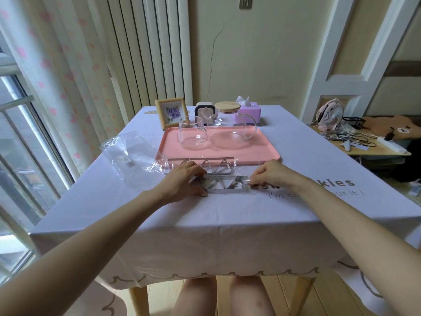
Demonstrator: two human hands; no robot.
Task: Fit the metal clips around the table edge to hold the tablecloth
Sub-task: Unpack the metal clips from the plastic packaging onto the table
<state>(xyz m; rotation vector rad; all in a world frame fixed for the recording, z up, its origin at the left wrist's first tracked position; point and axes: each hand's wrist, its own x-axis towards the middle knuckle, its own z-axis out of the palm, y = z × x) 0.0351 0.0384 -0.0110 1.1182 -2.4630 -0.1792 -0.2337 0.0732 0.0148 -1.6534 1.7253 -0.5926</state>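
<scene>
While clear wrap (127, 153) blurs the farther clips (200, 164) beside the pink tray (262, 153), the right forearm hides part of the tablecloth (205, 222) lettering. The nearer clips (227, 185) lie mid-table on the cloth. The left hand (182, 182) grips their left end with curled fingers; the right hand (271, 173) pinches their right end.
</scene>
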